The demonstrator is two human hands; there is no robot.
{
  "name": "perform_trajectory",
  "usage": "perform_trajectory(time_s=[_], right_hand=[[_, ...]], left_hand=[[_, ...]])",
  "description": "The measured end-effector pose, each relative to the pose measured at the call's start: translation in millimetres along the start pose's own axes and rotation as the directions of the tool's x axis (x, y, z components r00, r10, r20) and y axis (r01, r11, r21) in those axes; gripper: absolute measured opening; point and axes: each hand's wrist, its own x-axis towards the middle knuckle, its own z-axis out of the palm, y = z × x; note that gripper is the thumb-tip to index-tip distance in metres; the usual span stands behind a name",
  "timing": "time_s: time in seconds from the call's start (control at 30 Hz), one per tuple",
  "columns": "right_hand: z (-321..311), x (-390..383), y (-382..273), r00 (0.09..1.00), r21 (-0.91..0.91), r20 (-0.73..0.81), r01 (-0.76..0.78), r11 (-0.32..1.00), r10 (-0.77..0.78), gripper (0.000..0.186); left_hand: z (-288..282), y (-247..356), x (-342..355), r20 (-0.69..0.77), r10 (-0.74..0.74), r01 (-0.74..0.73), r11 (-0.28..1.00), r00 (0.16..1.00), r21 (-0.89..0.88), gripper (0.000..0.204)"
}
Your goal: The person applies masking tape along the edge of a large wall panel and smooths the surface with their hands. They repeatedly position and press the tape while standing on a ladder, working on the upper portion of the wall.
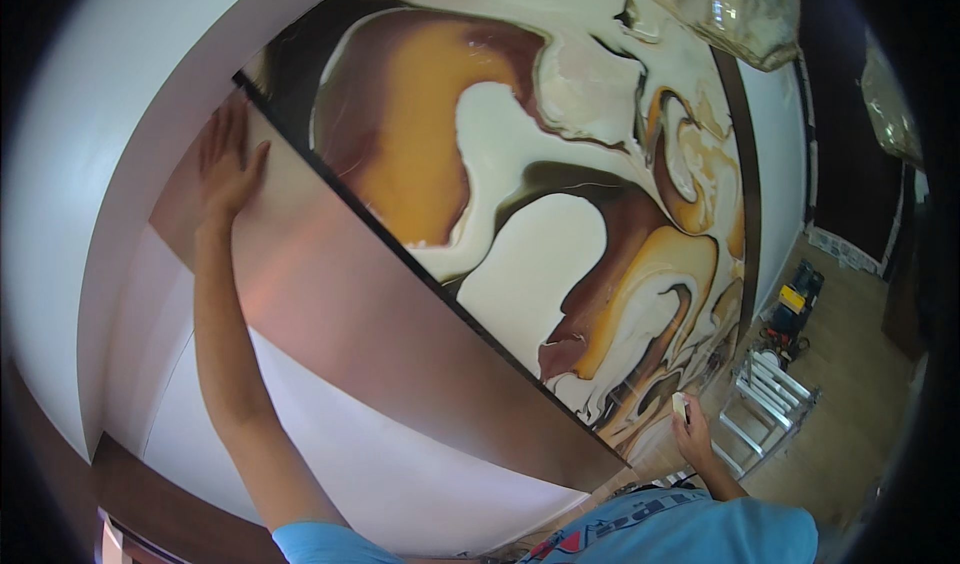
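Note:
My left hand (232, 164) lies open near the upper end of a copper-coloured panel (380, 364), fingers against its surface beside a long dark strip (380, 227). The strip runs diagonally between this panel and a glossy panel with swirled cream, amber, brown and black pattern (420, 144). At lower right, near that patterned panel's lower part, my right hand (692, 432) is closed on a small pale block (680, 409), too small to identify further.
A white ledge (70, 164) curves along the left. An aluminium stepladder (770, 404) and black-and-yellow equipment (797, 304) stand on the floor (850, 364) at right, near a dark doorway (845, 164). Plastic-wrapped objects (730, 4) hang at top right.

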Motion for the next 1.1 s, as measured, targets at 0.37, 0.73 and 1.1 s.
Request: perform_trajectory(time_s=[0.37,0.73,1.1], right_hand=[[-1,-1,-22,1.000,-0.018,-0.023,-0.011,1.000,0.011,0.036],[3,6,-1,0.994,0.003,-0.090,0.058,0.998,-0.057,0.036],[-12,-2,3,0.984,0.042,-0.177,-0.012,0.999,0.019,0.035]], left_hand=[[-31,51,38,-0.278,-0.151,0.084,0.967,0.949,-0.239,0.051],[0,137,130,-0.117,0.092,-0.092,0.996,0.989,0.002,0.089],[7,147,165,-0.118,0.117,-0.122,0.992,0.986,-0.039,0.089]])
